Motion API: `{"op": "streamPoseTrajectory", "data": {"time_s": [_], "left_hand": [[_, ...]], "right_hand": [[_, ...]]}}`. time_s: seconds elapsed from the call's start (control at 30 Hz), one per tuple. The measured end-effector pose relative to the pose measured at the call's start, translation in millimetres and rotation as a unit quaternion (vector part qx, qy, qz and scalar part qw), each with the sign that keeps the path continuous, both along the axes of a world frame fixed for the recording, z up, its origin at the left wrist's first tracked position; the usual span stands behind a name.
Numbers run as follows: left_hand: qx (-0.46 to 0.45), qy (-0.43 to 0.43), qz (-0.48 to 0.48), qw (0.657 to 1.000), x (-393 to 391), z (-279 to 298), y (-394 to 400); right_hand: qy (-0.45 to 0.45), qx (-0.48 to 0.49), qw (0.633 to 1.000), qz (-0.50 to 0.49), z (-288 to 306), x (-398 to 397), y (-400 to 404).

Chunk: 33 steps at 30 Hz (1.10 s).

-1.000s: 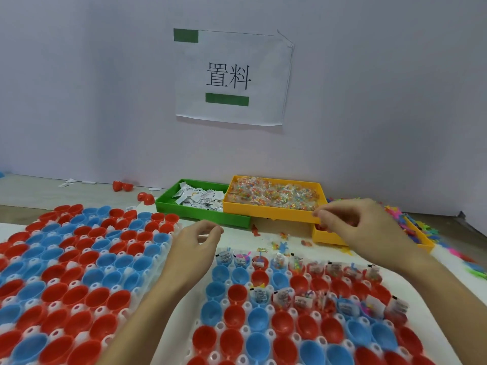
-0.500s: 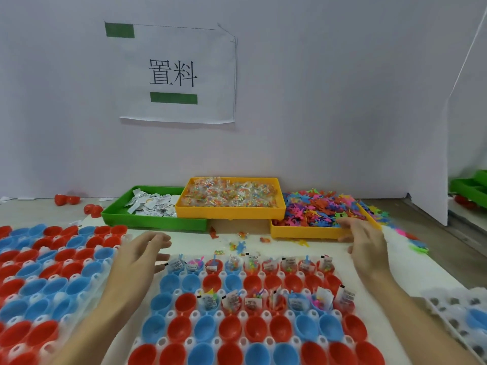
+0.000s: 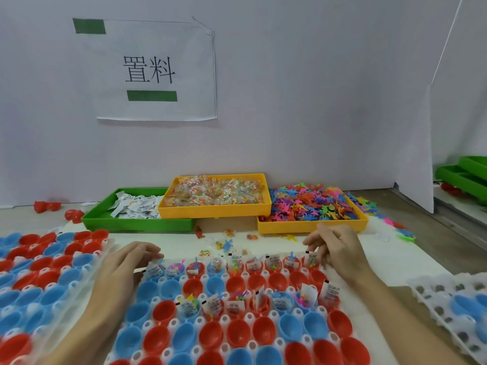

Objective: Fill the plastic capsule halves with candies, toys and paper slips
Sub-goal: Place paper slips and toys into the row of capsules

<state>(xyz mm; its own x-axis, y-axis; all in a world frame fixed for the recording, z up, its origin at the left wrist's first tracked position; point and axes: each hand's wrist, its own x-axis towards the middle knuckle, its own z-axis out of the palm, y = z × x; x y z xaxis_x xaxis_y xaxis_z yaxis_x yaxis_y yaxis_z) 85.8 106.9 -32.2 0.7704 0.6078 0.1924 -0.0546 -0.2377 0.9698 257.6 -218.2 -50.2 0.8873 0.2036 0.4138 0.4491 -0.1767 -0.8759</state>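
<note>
Two hands sit over the middle rack (image 3: 245, 346) of red and blue capsule halves (image 3: 234, 335). The left hand (image 3: 123, 270) rests by the rack's far-left corner, fingers loosely curled; whether it holds anything I cannot tell. The right hand (image 3: 337, 251) hovers at the far-right corner, fingers bent, grip hidden. Filled halves (image 3: 253, 264) line the far row and part of the third. Another rack (image 3: 39, 280) lies left. Beyond stand a green tray (image 3: 137, 222) of slips (image 3: 137, 206), a yellow tray (image 3: 214, 210) of candies (image 3: 216, 191), and another (image 3: 311, 226) of toys (image 3: 311, 204).
</note>
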Motion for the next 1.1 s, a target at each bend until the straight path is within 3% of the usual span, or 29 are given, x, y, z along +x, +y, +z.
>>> {"op": "streamPoseTrajectory", "data": {"time_s": [0.23, 0.37, 0.53, 0.63, 0.77, 0.87, 1.1], "left_hand": [[0.017, 0.002, 0.007, 1.000, 2.3, 0.3, 2.8], [0.007, -0.004, 0.011, 1.000, 3.5, -1.3, 4.3], [0.008, -0.006, 0.009, 1.000, 4.4, -3.9, 6.2], [0.007, -0.008, 0.007, 1.000, 4.6, -4.3, 6.6], [0.003, -0.017, 0.008, 1.000, 5.2, -3.6, 6.8], [0.000, -0.019, 0.006, 1.000, 5.6, -3.4, 6.9], [0.008, -0.019, 0.004, 1.000, 5.4, -3.4, 6.5]], "right_hand": [[0.021, 0.020, 0.999, -0.017, 2.4, -0.4, 1.6], [0.064, -0.073, 0.995, -0.021, 1.1, 0.4, 5.4], [0.082, -0.104, 0.991, 0.010, 0.5, -1.9, 3.9], [0.069, -0.153, 0.986, 0.008, 0.1, -2.6, 4.2], [0.025, -0.099, 0.995, -0.012, 2.0, -3.2, 5.9], [-0.001, -0.114, 0.993, -0.012, 2.8, -3.9, 5.7], [0.041, -0.218, 0.973, 0.060, 2.2, -1.9, 6.7]]}}
